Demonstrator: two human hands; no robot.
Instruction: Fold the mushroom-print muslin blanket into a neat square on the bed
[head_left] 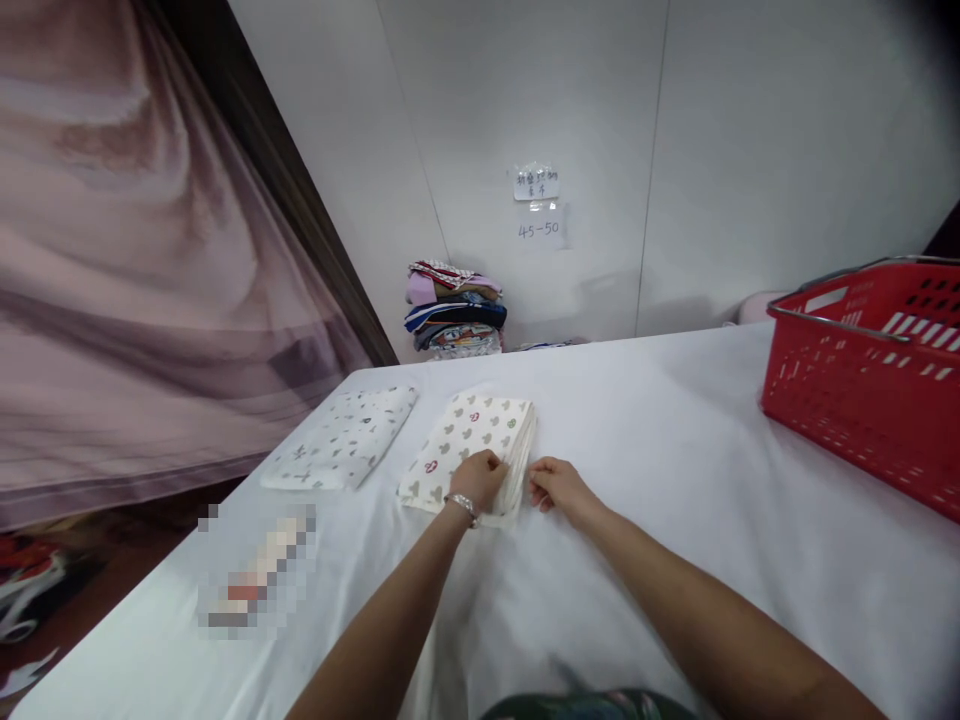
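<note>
A folded cream cloth with grey mouse-head shapes and a few red marks lies in front of me on the white-covered table. Its layered edges face right. My left hand, with a bracelet on the wrist, rests on its near right part, fingers curled in a pinch at the edge. Just right of those layers, my right hand has its fingers drawn together. Whether a bit of fabric is between them is too small to tell. To the left lies another folded white cloth with small dark prints.
A red plastic basket with a metal handle stands at the right. Against the wall is a stack of folded clothes, beneath paper labels. A pink curtain hangs at left. A blurred-out item lies on the table's left side.
</note>
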